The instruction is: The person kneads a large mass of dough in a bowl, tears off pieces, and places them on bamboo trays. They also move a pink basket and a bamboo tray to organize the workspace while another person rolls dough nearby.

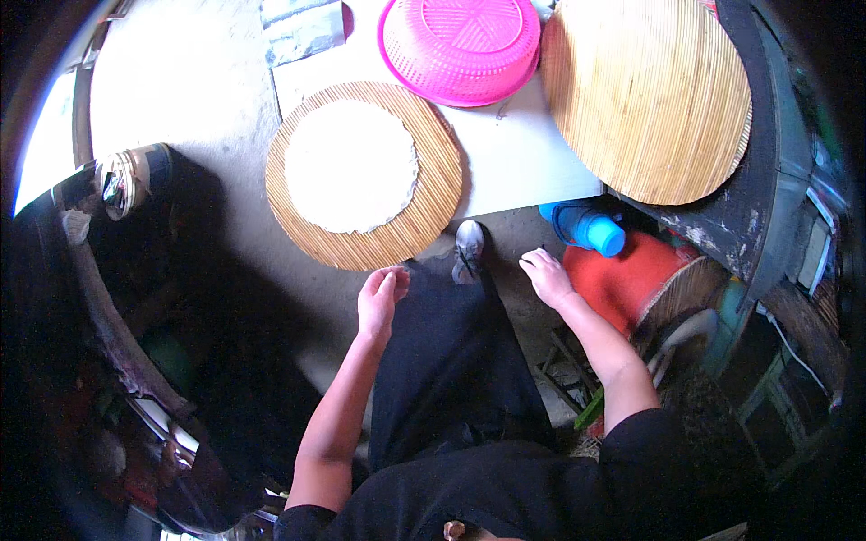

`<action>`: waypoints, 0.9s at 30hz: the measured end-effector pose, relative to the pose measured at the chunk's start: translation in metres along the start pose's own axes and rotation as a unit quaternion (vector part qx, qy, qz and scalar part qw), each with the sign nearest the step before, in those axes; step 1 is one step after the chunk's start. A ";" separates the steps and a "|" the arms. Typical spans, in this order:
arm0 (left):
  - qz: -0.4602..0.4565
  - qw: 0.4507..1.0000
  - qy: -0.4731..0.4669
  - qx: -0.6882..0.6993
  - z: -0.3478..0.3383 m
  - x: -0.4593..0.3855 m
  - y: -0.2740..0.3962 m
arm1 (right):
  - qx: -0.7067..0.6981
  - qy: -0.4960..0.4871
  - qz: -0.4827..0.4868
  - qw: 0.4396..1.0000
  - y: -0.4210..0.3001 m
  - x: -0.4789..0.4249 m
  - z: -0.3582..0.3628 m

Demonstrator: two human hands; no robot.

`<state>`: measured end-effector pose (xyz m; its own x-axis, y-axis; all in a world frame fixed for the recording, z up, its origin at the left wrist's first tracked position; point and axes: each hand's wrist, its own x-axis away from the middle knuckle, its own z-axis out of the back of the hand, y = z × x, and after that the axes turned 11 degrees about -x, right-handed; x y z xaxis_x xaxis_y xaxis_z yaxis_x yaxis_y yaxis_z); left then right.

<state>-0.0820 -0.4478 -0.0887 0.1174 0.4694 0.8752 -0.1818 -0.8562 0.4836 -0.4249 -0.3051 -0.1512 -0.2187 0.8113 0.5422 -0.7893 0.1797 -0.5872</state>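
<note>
My left hand (pixel 383 297) is just below the near edge of a round slatted mat (pixel 440 196), its fingers drawn together; whether anything is between them I cannot tell. On that mat lies a round white sheet (pixel 350 166) with a ragged edge. My right hand (pixel 547 276) hangs in the air beside a red rounded thing, fingers loosely curled, with no held object visible. Beyond the mat, a pink plastic basket (pixel 467 51) rests upside down on a white surface (pixel 521 162). A larger round slatted mat (pixel 649 101) lies at the upper right.
A blue bottle (pixel 602 233) lies near the red rounded thing (pixel 609 280) at right. A dark worn ledge (pixel 731 237) runs beyond them. At left stands a container (pixel 135 179) with small items. A shoe (pixel 469 243) shows on the floor between my hands.
</note>
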 end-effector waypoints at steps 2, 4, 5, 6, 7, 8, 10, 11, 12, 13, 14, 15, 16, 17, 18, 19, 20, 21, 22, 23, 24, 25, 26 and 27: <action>0.010 1.000 0.000 -0.007 -0.002 -0.001 0.001 | -0.042 0.075 -0.103 0.991 0.008 -0.010 0.000; 0.013 1.000 0.006 -0.021 -0.004 -0.003 0.002 | 0.016 0.197 -0.017 0.980 0.006 -0.058 0.030; 0.013 0.999 0.013 -0.026 -0.004 -0.005 0.001 | -0.187 0.180 -0.185 0.948 -0.017 -0.090 0.061; 0.008 1.000 0.015 -0.027 -0.004 -0.007 0.001 | -0.195 0.212 -0.090 0.953 -0.022 -0.118 0.081; 0.002 0.999 0.012 -0.031 -0.006 -0.010 0.004 | -0.142 0.248 -0.028 0.958 -0.015 -0.149 0.088; -0.003 0.999 0.014 -0.033 -0.009 -0.012 0.005 | -0.087 0.279 0.036 0.955 -0.009 -0.177 0.092; 0.010 1.000 0.008 -0.026 -0.014 -0.015 0.011 | 0.060 0.279 0.090 0.954 -0.013 -0.206 0.107; 0.012 1.000 0.009 -0.026 -0.016 -0.014 0.012 | 0.059 0.275 0.077 0.957 -0.002 -0.208 0.092; 0.014 0.999 0.009 -0.028 -0.019 -0.013 0.013 | 0.057 0.271 0.064 0.959 0.011 -0.206 0.070; 0.007 0.999 0.004 -0.044 -0.021 -0.012 0.015 | 0.057 0.268 0.049 0.961 0.022 -0.202 0.057; 0.007 0.999 0.011 -0.039 -0.019 -0.011 0.009 | -0.035 0.229 -0.034 0.972 0.007 -0.178 0.049; 0.006 0.999 0.011 -0.032 -0.018 -0.012 0.002 | -0.118 0.187 -0.121 0.968 -0.017 -0.136 0.044; 0.003 0.999 0.003 -0.033 -0.021 -0.011 0.000 | -0.121 0.142 -0.148 0.971 -0.007 -0.101 0.022; 0.005 0.999 0.002 -0.034 -0.023 -0.010 -0.001 | -0.045 0.103 -0.112 0.987 0.001 -0.062 -0.004; 0.008 0.999 0.002 -0.035 -0.023 -0.008 -0.002 | 0.030 0.061 -0.075 0.995 0.006 -0.025 -0.019; 0.012 0.999 0.005 -0.035 -0.023 -0.005 -0.005 | 0.015 0.045 -0.074 0.996 0.009 0.001 -0.018; 0.015 0.999 0.005 -0.035 -0.023 -0.005 -0.008 | -0.002 0.030 -0.078 0.996 0.012 0.018 -0.015; 0.019 0.999 0.007 -0.034 -0.022 -0.005 -0.012 | 0.002 0.024 -0.144 0.989 0.019 0.021 -0.011; 0.021 0.999 0.008 -0.035 -0.022 -0.004 -0.013 | 0.018 0.130 -0.117 0.984 0.037 0.019 -0.012; 0.018 0.999 0.008 -0.040 -0.023 -0.003 -0.011 | -0.168 0.209 -0.178 0.947 0.040 0.000 0.011; 0.015 0.999 0.007 -0.044 -0.023 -0.004 -0.010 | 0.027 0.207 -0.123 0.970 0.048 -0.015 0.031; 0.014 0.999 0.006 -0.049 -0.022 -0.007 -0.010 | 0.025 0.237 -0.142 0.961 0.057 -0.034 0.047; 0.013 0.998 0.007 -0.053 -0.023 -0.009 -0.010 | 0.000 0.251 -0.161 0.955 0.059 -0.054 0.068; 0.019 0.998 0.012 -0.053 -0.028 -0.009 -0.004 | 0.034 0.301 -0.135 0.943 0.078 -0.070 0.076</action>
<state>-0.1096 -0.4421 -0.0978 0.0856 0.4434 0.8922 -0.2874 -0.8465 0.4482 -0.5151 -0.3905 -0.1897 0.3449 0.9138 0.2145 -0.8090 0.4053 -0.4258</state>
